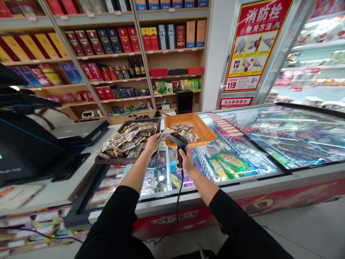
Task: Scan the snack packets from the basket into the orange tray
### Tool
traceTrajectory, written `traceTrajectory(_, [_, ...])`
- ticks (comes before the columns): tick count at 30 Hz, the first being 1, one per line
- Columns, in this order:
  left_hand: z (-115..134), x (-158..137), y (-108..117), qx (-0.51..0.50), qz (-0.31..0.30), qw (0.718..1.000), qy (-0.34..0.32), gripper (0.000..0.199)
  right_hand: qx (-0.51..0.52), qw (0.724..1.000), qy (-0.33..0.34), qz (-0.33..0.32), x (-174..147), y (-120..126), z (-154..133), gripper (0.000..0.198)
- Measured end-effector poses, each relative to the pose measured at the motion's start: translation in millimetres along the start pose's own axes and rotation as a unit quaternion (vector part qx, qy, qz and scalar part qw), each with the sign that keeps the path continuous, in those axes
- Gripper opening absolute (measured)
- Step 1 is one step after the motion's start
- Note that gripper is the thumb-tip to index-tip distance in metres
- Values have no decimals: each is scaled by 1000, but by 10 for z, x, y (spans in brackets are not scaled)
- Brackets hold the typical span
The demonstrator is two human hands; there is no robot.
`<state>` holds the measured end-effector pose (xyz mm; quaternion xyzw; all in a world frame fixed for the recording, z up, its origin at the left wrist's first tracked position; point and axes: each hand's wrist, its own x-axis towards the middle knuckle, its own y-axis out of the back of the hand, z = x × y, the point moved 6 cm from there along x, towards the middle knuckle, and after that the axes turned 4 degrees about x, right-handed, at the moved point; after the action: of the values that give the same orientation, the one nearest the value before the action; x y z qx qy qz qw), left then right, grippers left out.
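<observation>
My right hand [186, 159] is wrapped around the handle of a black barcode scanner [178, 139], whose cable hangs down past the freezer's front. Pinched in my left hand [153, 143] is a small clear snack packet [165, 134], close to the scanner's head. A dark brown wicker basket [118, 162] on the left is heaped with small packets [132, 138]. To its right sits an orange wicker basket [203, 131] with several similar packets [185, 128] in it, partly hidden behind the scanner.
Both baskets rest on the glass lid of a chest freezer [266, 176] holding packaged goods. A checkout machine [24, 140] stands on the counter at left. Shelves of boxed bottles [107, 41] line the back wall, beside a red fire-hydrant poster [256, 46].
</observation>
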<state>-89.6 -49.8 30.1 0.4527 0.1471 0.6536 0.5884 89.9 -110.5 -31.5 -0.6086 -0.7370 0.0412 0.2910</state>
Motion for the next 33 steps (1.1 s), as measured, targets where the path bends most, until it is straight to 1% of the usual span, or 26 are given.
traceTrajectory(7, [-8, -10, -25, 12, -1, 1000, 6, 41, 26, 1000, -11, -3, -4, -14, -7, 34])
traceTrajectory(17, [30, -27, -8, 8, -8, 1000, 16, 40, 48, 998, -21, 18, -16, -20, -39, 38])
traceTrajectory(24, [24, -39, 5, 24, 5, 1000, 16, 41, 65, 998, -22, -4, -32, -61, 2, 37])
traceTrajectory(33, [43, -52, 20, 19, 3, 999, 27, 39, 104, 994, -35, 16, -9, -54, 28, 39])
